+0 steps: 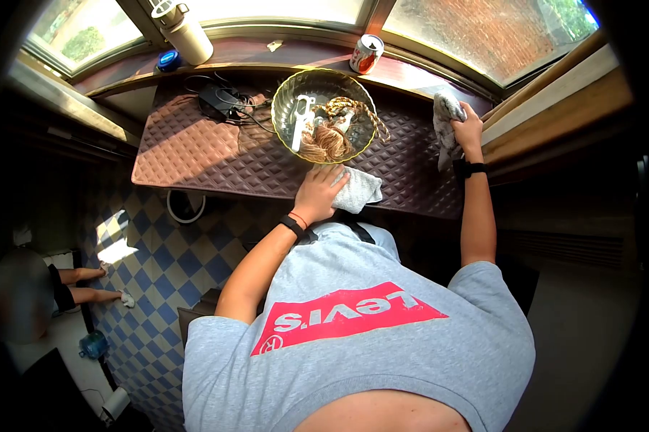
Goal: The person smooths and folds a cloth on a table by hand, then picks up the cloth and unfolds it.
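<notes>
My left hand (321,193) lies over a folded light cloth (358,190) at the front edge of the dark quilted table cover (411,155), its fingers against the cloth. At the right end of the table, my right hand (468,131) is closed on a grey, dirty-looking cloth (447,122) beside the window sill. Between the hands, nearer the left one, stands a clear bowl with a yellow rim (280,88). It holds a tasselled brown cord (328,142) and a white object (300,126).
A black adapter with cables (220,101) lies left of the bowl. On the sill are a can (366,55), a beige bottle (189,42) and a blue round item (169,60). Another person's legs (94,296) show at lower left, near a water jug (93,345).
</notes>
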The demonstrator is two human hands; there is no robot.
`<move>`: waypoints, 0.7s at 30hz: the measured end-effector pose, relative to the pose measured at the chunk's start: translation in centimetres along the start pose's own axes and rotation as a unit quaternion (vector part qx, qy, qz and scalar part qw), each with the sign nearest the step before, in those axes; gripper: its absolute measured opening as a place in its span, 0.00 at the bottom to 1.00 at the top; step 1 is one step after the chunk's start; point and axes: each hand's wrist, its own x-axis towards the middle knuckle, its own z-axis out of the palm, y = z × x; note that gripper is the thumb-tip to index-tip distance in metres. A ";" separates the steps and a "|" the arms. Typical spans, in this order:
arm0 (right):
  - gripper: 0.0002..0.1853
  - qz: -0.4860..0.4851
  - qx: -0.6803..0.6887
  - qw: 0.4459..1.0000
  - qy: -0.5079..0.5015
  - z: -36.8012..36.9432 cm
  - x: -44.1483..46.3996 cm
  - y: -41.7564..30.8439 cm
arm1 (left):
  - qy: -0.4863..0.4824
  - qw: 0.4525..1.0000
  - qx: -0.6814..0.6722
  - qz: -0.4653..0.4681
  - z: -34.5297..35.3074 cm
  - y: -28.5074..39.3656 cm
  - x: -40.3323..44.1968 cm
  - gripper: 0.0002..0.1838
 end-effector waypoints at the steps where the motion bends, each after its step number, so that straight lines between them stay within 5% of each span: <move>1: 0.30 -0.016 0.003 1.000 0.009 -0.1 1.0 -0.2 | 0.000 1.000 -0.001 -0.001 -0.1 0.0 0.0 0.47; 12: 0.29 -0.262 -0.145 0.939 0.169 2.8 6.9 -7.0 | -0.006 1.000 -0.011 -0.020 0.1 0.2 0.1 0.49; 16: 0.28 -0.214 -0.167 0.962 -0.017 8.9 6.9 -6.1 | -0.008 1.000 -0.008 -0.018 -0.1 0.3 0.1 0.49; 21: 0.31 -0.187 -0.201 0.961 -0.023 9.9 7.2 -6.5 | 0.001 1.000 -0.007 -0.016 -0.2 0.1 0.3 0.49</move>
